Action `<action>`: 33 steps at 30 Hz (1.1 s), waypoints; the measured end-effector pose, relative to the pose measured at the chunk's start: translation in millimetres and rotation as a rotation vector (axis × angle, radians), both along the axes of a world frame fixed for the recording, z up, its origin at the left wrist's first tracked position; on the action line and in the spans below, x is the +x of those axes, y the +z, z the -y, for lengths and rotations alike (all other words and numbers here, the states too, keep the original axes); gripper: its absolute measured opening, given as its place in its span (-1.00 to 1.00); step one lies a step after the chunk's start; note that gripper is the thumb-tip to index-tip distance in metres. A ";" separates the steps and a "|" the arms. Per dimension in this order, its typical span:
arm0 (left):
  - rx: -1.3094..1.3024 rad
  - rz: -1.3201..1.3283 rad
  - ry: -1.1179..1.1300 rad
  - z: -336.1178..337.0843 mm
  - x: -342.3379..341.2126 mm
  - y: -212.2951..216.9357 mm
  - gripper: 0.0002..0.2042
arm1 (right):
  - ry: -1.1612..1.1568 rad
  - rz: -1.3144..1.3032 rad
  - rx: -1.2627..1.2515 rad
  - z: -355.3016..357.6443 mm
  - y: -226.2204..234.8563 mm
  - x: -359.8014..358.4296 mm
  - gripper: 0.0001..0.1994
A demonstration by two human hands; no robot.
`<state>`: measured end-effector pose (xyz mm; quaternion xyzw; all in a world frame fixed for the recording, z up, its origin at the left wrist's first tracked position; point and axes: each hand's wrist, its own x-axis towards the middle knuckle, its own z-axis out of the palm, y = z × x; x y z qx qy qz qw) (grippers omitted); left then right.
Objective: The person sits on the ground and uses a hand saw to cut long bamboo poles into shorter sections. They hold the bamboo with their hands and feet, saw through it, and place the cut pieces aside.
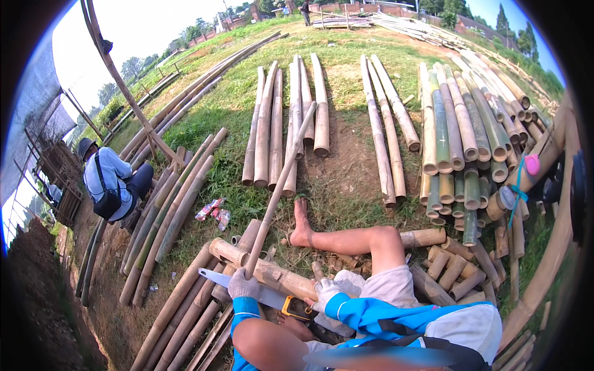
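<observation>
My left hand [243, 285], in a grey work glove, is closed around the lower end of a long thin bamboo pole [279, 185] that slants away from me. A handsaw [270, 297] with a pale blade and a yellow and black handle lies across, its blade passing by the left glove. My right hand [326, 295], gloved too, has its fingers curled at the saw's handle end. Just beyond both hands a thick bamboo culm [281, 276] lies crosswise, under the thin pole. My bare leg [346, 239] stretches out past it on the right.
Bamboo culms [185, 303] lie at lower left. Ahead are laid-out rows of poles [266, 123]; a large stack of culms [455, 142] and short offcuts [455, 272] are at right. A person [111, 179] sits at left beside more poles [176, 210]. Crumpled wrappers [213, 212] lie on the grass.
</observation>
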<state>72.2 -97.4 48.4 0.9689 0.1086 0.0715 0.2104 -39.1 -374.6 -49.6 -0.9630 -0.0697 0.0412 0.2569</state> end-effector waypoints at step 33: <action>-0.465 -0.171 0.384 -27.8 -73.4 -70.5 -0.68 | 0.057 -0.052 -0.001 7.6 -6.9 5.9 -0.17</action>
